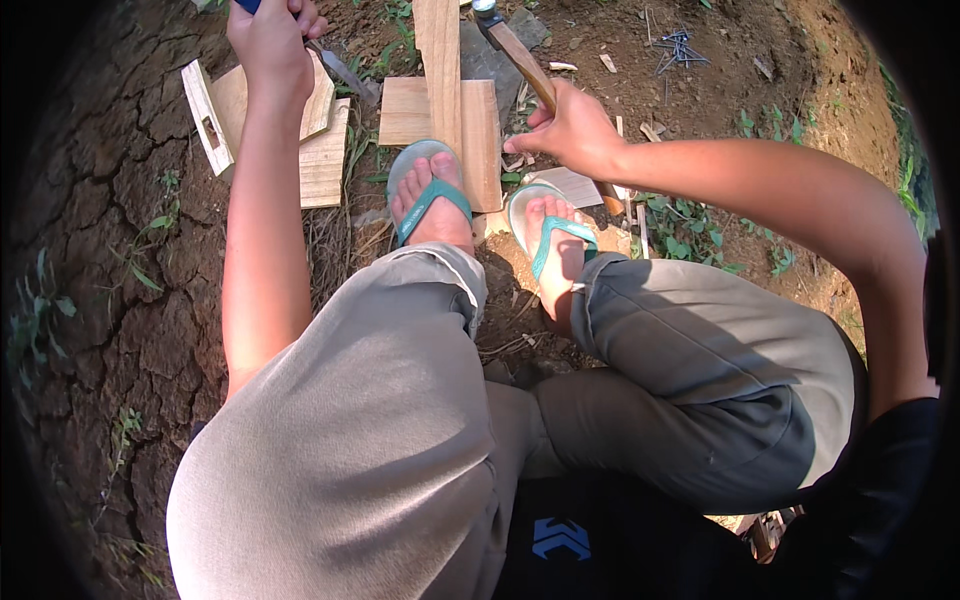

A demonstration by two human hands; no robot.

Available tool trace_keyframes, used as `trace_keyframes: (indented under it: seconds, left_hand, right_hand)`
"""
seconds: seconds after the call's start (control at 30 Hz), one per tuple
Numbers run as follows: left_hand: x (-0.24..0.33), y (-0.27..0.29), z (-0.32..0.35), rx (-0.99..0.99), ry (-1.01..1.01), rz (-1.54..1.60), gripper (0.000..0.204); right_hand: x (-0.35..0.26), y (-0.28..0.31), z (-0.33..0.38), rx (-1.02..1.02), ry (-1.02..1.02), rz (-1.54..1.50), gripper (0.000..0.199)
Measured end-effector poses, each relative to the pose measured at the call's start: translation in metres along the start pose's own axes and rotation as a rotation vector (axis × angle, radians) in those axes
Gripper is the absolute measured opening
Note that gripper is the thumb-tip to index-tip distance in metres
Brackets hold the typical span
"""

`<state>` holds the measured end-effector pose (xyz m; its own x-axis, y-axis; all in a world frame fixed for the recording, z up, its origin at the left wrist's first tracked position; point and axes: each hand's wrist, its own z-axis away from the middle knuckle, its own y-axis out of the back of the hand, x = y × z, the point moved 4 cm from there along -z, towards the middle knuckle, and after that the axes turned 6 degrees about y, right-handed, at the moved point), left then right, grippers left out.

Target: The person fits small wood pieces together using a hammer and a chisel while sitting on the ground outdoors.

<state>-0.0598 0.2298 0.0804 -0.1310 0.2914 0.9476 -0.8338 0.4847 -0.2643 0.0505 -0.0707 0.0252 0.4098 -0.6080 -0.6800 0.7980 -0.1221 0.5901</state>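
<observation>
My right hand (572, 132) is closed round the wooden handle of a hammer (525, 66), whose metal head is at the top edge of the view. At the upper left, my left hand (272, 50) is closed on a blue object (248, 5), mostly cut off by the frame, so its kind is unclear. A grey metal blade (345, 76) shows beside that hand; whether it joins the blue object I cannot tell. Between my hands, a long wooden board (438, 70) lies over a wider wood piece (482, 145). My left foot (432, 190), in a green flip-flop, presses on the boards.
Left of the boards lie cut wood pieces (322, 160) and a slotted wooden strip (207, 118). A pile of nails (680, 50) sits on the soil at upper right. A flat grey stone (490, 65) lies behind the boards. Wood chips and small plants are scattered around.
</observation>
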Motion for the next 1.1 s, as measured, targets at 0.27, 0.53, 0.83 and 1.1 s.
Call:
trace_keyframes:
  seconds: [0.27, 0.53, 0.83, 1.1]
  left_hand:
    - [-0.005, -0.02, 0.016, 0.053, -0.005, -0.067, 0.02]
    - [-0.003, -0.035, 0.027, -0.036, -0.012, -0.09, 0.015]
    - [-0.003, -0.033, 0.029, -0.033, 0.007, -0.101, 0.015]
    - [-0.011, -0.022, 0.023, 0.001, -0.003, -0.085, 0.016]
  right_hand:
    - [-0.007, -0.047, -0.017, 0.179, -0.084, -0.078, 0.053]
    - [0.0, -0.034, -0.023, 0.136, 0.02, -0.09, 0.037]
    - [0.016, -0.014, -0.03, 0.037, 0.103, -0.053, 0.043]
    - [0.005, -0.029, -0.029, 0.078, -0.01, -0.077, 0.067]
